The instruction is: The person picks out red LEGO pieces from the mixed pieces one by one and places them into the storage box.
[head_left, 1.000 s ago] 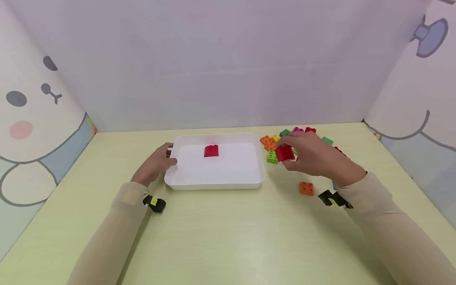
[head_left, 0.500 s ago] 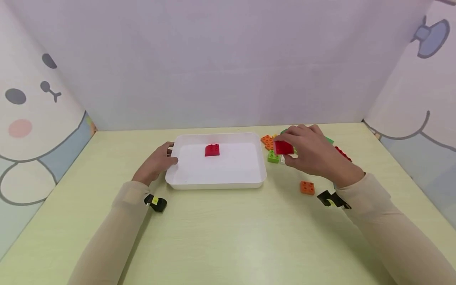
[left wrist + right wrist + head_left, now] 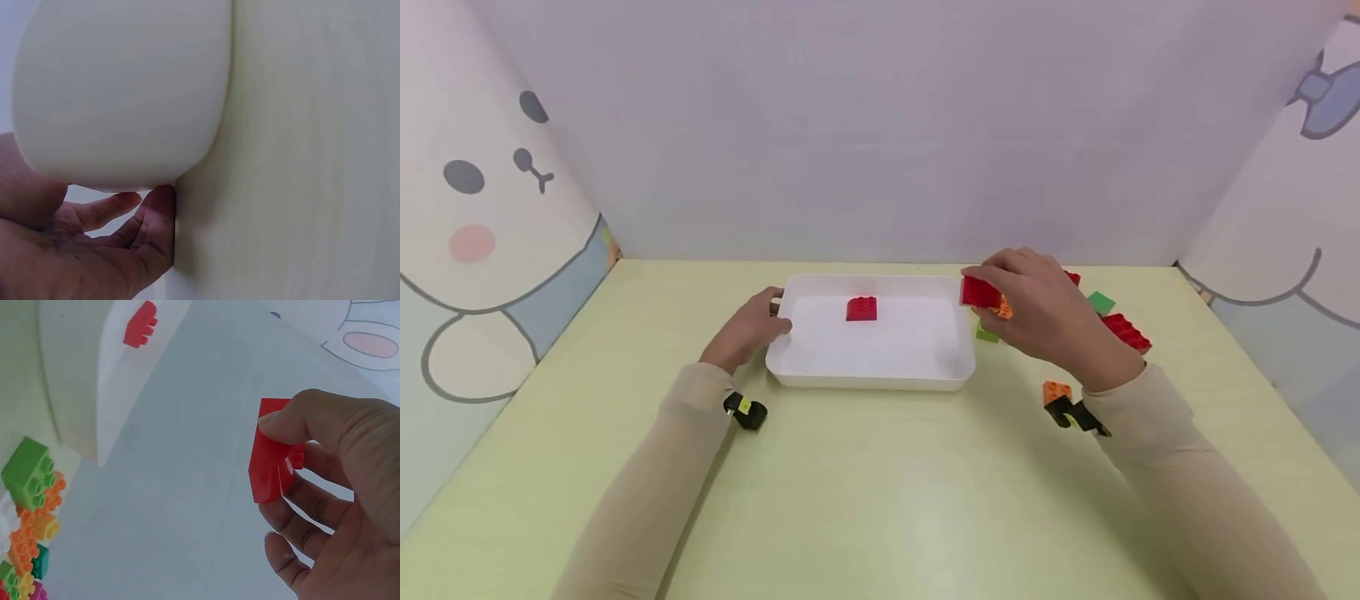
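Pinched between the thumb and fingers of my right hand (image 3: 1045,312) is a red toy building brick (image 3: 979,292), raised just beyond the right end of a white tray (image 3: 902,350). In the right wrist view, this brick (image 3: 269,453) has a curved side, and the thumb lies across one face. My left hand (image 3: 747,329) grips the tray's left end, with the thumb over the rim. From the left wrist, the fingers (image 3: 159,225) show against the outside of the tray wall (image 3: 125,94). One red brick with a rounded corner (image 3: 862,309) lies inside the tray toward the back.
Right of the tray lie several loose bricks, partly hidden by my right hand: a lime green one (image 3: 28,472), a long red one (image 3: 1126,332) and a flat green one (image 3: 1101,302). An orange brick (image 3: 1057,392) sits nearer, by the right wrist. A pale curtain (image 3: 880,167) backs the table.
My right hand has lifted and moved left toward the tray with the red brick, away from the loose bricks. The left hand keeps its hold on the tray. The head view has shifted slightly.
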`<state>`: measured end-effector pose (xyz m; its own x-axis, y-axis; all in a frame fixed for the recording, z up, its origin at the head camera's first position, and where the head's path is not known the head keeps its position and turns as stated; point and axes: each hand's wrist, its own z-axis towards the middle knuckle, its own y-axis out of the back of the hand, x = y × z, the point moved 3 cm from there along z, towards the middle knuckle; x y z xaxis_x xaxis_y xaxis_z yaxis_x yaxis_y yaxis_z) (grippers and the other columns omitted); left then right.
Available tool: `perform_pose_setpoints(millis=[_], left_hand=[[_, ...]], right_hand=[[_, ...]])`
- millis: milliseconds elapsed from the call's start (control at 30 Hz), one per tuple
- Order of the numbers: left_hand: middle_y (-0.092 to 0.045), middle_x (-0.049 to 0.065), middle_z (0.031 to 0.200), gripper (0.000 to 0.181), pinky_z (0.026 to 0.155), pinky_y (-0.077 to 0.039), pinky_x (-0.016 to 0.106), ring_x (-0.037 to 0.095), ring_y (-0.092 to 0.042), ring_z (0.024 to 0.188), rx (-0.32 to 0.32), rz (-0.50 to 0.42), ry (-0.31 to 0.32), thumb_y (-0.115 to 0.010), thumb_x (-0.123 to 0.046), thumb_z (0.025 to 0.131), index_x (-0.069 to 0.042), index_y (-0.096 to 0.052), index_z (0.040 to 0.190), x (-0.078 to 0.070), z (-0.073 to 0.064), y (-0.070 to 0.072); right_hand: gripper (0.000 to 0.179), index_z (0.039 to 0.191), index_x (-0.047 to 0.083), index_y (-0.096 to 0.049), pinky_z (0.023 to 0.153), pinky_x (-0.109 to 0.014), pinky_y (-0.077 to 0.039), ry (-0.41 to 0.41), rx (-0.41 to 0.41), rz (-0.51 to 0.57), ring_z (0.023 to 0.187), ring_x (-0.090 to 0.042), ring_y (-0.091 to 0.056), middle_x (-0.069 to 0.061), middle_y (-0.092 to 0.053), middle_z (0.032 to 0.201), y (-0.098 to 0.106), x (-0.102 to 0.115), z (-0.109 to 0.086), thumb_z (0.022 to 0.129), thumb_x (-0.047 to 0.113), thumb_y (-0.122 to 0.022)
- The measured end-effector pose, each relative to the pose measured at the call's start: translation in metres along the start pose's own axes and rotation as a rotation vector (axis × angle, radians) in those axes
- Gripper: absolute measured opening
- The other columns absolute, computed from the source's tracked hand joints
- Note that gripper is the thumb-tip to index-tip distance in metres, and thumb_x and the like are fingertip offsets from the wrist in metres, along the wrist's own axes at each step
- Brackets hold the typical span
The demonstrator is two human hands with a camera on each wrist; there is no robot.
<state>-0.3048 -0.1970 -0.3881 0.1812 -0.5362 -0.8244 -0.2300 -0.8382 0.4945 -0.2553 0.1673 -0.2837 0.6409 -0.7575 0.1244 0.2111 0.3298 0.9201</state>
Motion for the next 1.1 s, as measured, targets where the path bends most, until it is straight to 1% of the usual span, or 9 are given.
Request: perform_pose_setpoints(millis=[100,167,300,467,567,833,1100], left_hand=[[-0.039,0.026,0.147,0.066,0.102,-0.045,0.047,0.038,-0.048,0.126,-0.002,-0.004,0.001,-0.049,-0.004,0.097,-0.001,-0.024,0.158,-0.001,-0.001,0.000],[-0.039,0.026,0.148,0.067,0.102,-0.046,0.047,0.038,-0.048,0.126,-0.005,0.004,0.012,-0.049,-0.004,0.097,-0.002,-0.024,0.158,-0.002,0.000,0.000],[-0.039,0.024,0.150,0.068,0.103,-0.045,0.047,0.038,-0.047,0.128,-0.005,0.014,0.031,-0.050,-0.005,0.097,-0.004,-0.022,0.159,0.002,0.003,0.000],[-0.038,0.025,0.149,0.068,0.103,-0.045,0.048,0.038,-0.047,0.127,-0.014,0.012,0.015,-0.049,-0.005,0.097,-0.003,-0.022,0.159,0.003,0.004,0.003],[-0.039,0.026,0.148,0.068,0.101,-0.046,0.047,0.038,-0.047,0.126,-0.025,0.013,0.015,-0.049,-0.005,0.096,-0.002,-0.022,0.159,0.005,0.002,0.007],[-0.038,0.027,0.149,0.068,0.103,-0.045,0.048,0.039,-0.046,0.128,-0.029,0.012,0.027,-0.049,-0.005,0.098,-0.002,-0.020,0.160,0.012,0.000,0.010],[-0.039,0.026,0.148,0.068,0.101,-0.046,0.047,0.038,-0.048,0.126,-0.026,0.006,0.016,-0.049,-0.005,0.098,-0.003,-0.021,0.160,0.008,0.003,0.006]], right_hand=[[0.046,0.129,0.006,-0.067,0.092,-0.054,-0.046,0.016,-0.027,0.006,0.112,-0.035,-0.055,-0.015,-0.065,0.118,0.006,0.007,0.012,0.085,0.009,-0.077],[0.045,0.129,0.005,-0.067,0.089,-0.052,-0.048,0.036,-0.070,0.010,0.110,-0.035,-0.056,-0.016,-0.065,0.118,0.012,0.011,0.019,0.085,0.008,-0.076],[0.045,0.129,0.003,-0.067,0.084,-0.047,-0.051,0.056,-0.140,0.025,0.108,-0.035,-0.055,-0.016,-0.064,0.119,0.020,0.019,0.034,0.086,0.008,-0.076],[0.044,0.130,0.004,-0.066,0.085,-0.047,-0.049,0.064,-0.181,0.063,0.108,-0.034,-0.055,-0.016,-0.063,0.119,0.027,0.031,0.049,0.087,0.010,-0.075],[0.044,0.130,0.004,-0.066,0.087,-0.047,-0.049,0.065,-0.174,0.071,0.108,-0.034,-0.055,-0.016,-0.064,0.119,0.026,0.035,0.056,0.088,0.010,-0.074],[0.045,0.132,0.006,-0.065,0.091,-0.048,-0.049,0.016,-0.104,0.058,0.110,-0.033,-0.055,-0.015,-0.063,0.122,0.015,0.034,0.065,0.088,0.014,-0.074],[0.047,0.134,0.007,-0.064,0.090,-0.045,-0.051,0.013,-0.104,0.060,0.112,-0.031,-0.055,-0.013,-0.063,0.124,0.015,0.041,0.077,0.089,0.015,-0.075]])
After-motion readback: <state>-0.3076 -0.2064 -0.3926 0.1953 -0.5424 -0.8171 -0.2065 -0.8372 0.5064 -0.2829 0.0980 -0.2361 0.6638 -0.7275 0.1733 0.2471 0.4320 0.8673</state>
